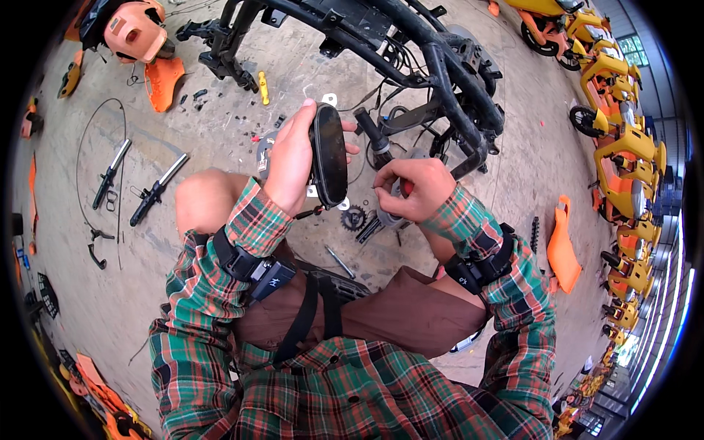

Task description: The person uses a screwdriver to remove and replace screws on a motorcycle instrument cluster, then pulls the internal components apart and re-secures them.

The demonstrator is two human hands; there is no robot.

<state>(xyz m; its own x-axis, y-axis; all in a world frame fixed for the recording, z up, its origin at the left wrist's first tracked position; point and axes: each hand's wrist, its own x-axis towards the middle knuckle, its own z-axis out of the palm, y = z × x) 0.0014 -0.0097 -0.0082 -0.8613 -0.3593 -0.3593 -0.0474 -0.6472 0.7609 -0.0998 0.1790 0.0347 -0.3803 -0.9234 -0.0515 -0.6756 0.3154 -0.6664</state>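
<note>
My left hand (290, 155) is wrapped round a long, oval, glossy black vehicle lamp (334, 158), held on end above my lap. White tabs stick out at its top and bottom, and a short dark cable hangs below. To the right of it, apart from the lamp, my right hand (419, 187) is closed with thumb and forefinger pinched together. Something red (405, 188) shows inside its curled fingers; the rest is hidden. Between and beyond the hands is a black cylindrical grip (372, 132). A toothed sprocket (353, 218) lies on the floor below.
A bare black vehicle frame (433, 81) with loose wires stands ahead. Two fork tubes (159, 189) and a thin cable loop (82, 139) lie left. A yellow-handled tool (263, 88) and orange panels (563, 246) are on the concrete. Yellow scooters (623, 161) line the right side.
</note>
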